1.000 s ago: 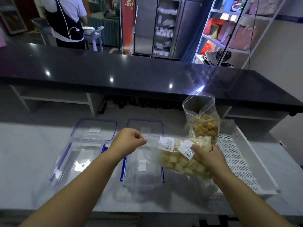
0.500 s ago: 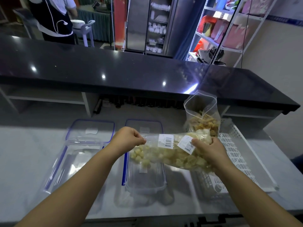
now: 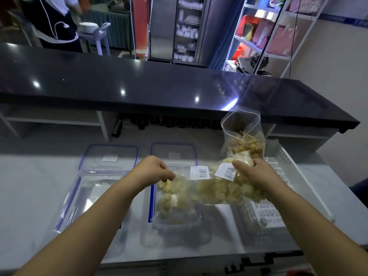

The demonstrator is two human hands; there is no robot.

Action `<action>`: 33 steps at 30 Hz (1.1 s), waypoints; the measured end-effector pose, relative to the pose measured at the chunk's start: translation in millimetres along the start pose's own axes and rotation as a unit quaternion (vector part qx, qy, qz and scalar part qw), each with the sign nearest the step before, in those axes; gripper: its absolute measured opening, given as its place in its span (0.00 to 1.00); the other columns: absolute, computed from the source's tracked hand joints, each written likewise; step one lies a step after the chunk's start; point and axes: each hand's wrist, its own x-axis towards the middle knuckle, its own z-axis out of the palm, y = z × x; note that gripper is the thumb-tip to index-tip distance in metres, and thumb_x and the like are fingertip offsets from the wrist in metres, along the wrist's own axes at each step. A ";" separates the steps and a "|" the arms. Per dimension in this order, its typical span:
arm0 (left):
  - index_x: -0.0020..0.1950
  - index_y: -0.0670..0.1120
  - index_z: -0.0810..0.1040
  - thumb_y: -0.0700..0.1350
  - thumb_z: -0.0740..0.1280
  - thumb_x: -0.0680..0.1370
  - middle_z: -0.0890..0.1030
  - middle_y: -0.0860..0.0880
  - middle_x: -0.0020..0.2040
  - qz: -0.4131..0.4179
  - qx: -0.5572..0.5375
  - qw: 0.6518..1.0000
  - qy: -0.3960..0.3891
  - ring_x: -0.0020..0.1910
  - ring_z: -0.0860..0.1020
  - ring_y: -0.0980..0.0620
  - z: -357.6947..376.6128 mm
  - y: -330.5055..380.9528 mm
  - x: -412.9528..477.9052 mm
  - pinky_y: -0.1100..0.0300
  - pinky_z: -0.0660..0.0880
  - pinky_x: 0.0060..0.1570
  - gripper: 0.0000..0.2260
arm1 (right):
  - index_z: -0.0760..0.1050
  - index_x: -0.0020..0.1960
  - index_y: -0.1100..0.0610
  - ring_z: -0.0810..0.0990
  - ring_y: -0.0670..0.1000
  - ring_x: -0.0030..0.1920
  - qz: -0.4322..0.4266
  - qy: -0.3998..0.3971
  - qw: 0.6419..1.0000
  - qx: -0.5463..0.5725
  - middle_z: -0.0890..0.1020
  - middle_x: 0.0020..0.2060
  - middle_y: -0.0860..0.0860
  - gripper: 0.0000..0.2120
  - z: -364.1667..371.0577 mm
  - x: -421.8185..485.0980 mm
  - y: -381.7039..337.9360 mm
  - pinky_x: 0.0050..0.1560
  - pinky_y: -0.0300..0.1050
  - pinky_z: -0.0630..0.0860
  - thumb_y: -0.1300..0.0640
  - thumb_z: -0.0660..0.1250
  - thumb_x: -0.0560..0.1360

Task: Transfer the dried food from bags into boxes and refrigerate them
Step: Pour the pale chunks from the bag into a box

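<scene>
L grip (image 3: 154, 172) pinching bag (image 3: 217, 193) mouth | R grip (image 3: 256, 173) clutching bag's 3 o'clock end | cubes (image 3: 168, 198) spilling into box (image 3: 175, 227) below | 2nd bag (image 3: 244, 140) standing at 1 o'clock

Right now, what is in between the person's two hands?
In the head view, a clear plastic bag of pale yellow food cubes stretches from the left hand to the right hand, with two white barcode labels on it.
</scene>
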 end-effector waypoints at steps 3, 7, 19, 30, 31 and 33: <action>0.38 0.44 0.84 0.48 0.72 0.71 0.82 0.49 0.37 -0.004 -0.018 0.999 0.035 0.44 0.80 0.51 -4.2 0.3 3.0 0.53 0.76 0.50 0.08 | 0.72 0.52 0.58 0.77 0.48 0.37 -0.017 0.027 0.999 -0.022 0.77 0.39 0.48 0.18 6.3 2.2 -6.8 0.29 0.40 0.69 0.44 0.68 0.74; 0.36 0.46 0.83 0.47 0.72 0.72 0.82 0.50 0.37 -0.014 0.004 1.000 0.014 0.44 0.79 0.52 -8.4 -2.9 3.0 0.56 0.74 0.47 0.07 | 0.71 0.54 0.59 0.81 0.54 0.41 -0.001 0.003 0.999 -0.043 0.79 0.43 0.53 0.19 10.1 4.8 -12.7 0.38 0.49 0.79 0.43 0.67 0.74; 0.35 0.46 0.83 0.48 0.72 0.72 0.82 0.50 0.37 0.000 -0.030 0.998 0.050 0.44 0.80 0.50 -12.6 -3.4 5.0 0.56 0.74 0.45 0.08 | 0.72 0.58 0.58 0.82 0.56 0.42 -0.008 0.039 0.999 -0.015 0.81 0.46 0.56 0.20 13.4 8.9 -15.1 0.39 0.49 0.79 0.44 0.65 0.75; 0.37 0.45 0.84 0.48 0.72 0.71 0.81 0.50 0.36 -0.006 0.030 0.998 -0.057 0.41 0.78 0.53 -14.2 -2.7 -0.9 0.61 0.73 0.42 0.07 | 0.73 0.50 0.59 0.83 0.62 0.44 0.023 -0.062 0.997 -0.050 0.82 0.46 0.61 0.16 0.4 5.5 -16.5 0.39 0.52 0.80 0.46 0.66 0.75; 0.38 0.45 0.84 0.48 0.72 0.72 0.81 0.50 0.36 -0.004 0.024 0.998 -0.051 0.41 0.78 0.53 -14.1 -2.0 -0.8 0.61 0.73 0.42 0.07 | 0.73 0.50 0.59 0.83 0.63 0.45 0.022 -0.058 0.997 -0.045 0.82 0.46 0.62 0.16 -0.1 5.5 -17.0 0.39 0.53 0.80 0.45 0.66 0.75; 0.38 0.45 0.83 0.47 0.71 0.72 0.81 0.50 0.36 0.000 0.008 1.000 -0.028 0.40 0.78 0.54 -14.2 -0.5 -0.6 0.63 0.71 0.39 0.07 | 0.73 0.51 0.59 0.83 0.63 0.45 0.014 -0.038 0.999 -0.030 0.82 0.46 0.62 0.17 1.1 7.2 -17.6 0.40 0.53 0.79 0.45 0.66 0.75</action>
